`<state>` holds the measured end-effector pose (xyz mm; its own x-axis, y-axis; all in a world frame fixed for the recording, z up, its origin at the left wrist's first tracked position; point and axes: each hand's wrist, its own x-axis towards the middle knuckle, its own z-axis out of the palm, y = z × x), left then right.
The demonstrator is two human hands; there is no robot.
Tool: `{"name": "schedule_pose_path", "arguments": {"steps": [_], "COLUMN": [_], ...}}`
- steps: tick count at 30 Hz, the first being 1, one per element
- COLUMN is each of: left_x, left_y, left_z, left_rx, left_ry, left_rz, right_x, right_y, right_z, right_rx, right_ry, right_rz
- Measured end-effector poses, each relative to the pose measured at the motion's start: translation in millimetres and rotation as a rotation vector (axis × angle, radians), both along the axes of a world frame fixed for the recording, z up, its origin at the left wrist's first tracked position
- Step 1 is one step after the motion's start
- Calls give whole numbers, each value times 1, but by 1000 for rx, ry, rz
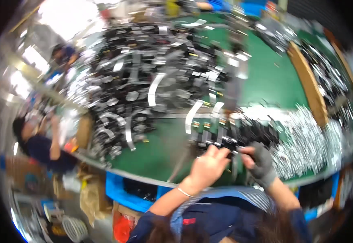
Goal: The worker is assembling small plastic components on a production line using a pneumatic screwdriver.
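Head view, blurred: the bare left hand (pixel 209 162) and the grey-gloved right hand (pixel 259 162) meet at a small black part (pixel 227 142) near the green table's (pixel 265 81) near edge, fingers pinched on it from both sides. Far and left lies a heap of black parts with silver strips (pixel 144 81); right, silvery pieces (pixel 310 141).

Matt green felt-like covering on the table (pixel 273 81), cloth-smooth. Glossy black plastic and shiny metal strips in the parts heap (pixel 152 77) at 11 o'clock. Bright, reflective metal on the silvery pieces (pixel 310 141) at 3 o'clock. Bare, dull wood on the board (pixel 308 85) at 2 o'clock. Grey knitted cloth glove on the right hand (pixel 261 164); bare skin on the left hand (pixel 209 164), thin pale bracelet (pixel 183 192) at the wrist. Glossy black small part (pixel 228 142) between both.
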<state>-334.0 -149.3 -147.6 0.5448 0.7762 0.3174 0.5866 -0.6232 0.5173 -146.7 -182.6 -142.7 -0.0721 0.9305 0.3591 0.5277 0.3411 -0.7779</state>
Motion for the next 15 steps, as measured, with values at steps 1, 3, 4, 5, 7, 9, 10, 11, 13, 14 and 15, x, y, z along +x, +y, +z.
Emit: {"name": "schedule_pose_path", "arguments": {"steps": [1,3,4,5,7,9,10,11,13,14,15], "left_x": [1,7,9,12,17,24,28,31,32,34,36], "left_y": [0,0,3,6,8,6,7,9,12,16,22], "left_z": [-1,-5,-6,-8,-12,-14,-14,-13,-8,-5,-2], "left_rx": [16,71,53,52,63,44,36,30,91,161,231], "left_ry": [37,0,-12,-18,-27,3,39,76,50,16,-17], "left_rz": [-18,-64,-119,-166,-212,-247,-264,-278,-248,-237,-224], "right_x": [1,-5,-7,-7,-4,0,3,6,12,18,26], "right_y": [0,3,-1,-6,-13,-15,-16,-16,-10,-5,2], "right_z": [0,-4,-6,-9,-11,-11,-10,-7,4,7,5], "right_rx": [-12,-48,-69,-235,-389,-468,-507,-514,-520,-512,-475], "right_ry": [-77,-78,-83,221,531,628,677,678,295,100,163], "right_rz": [101,266,210,197,170,102,74,67,-56,-123,-145]}}
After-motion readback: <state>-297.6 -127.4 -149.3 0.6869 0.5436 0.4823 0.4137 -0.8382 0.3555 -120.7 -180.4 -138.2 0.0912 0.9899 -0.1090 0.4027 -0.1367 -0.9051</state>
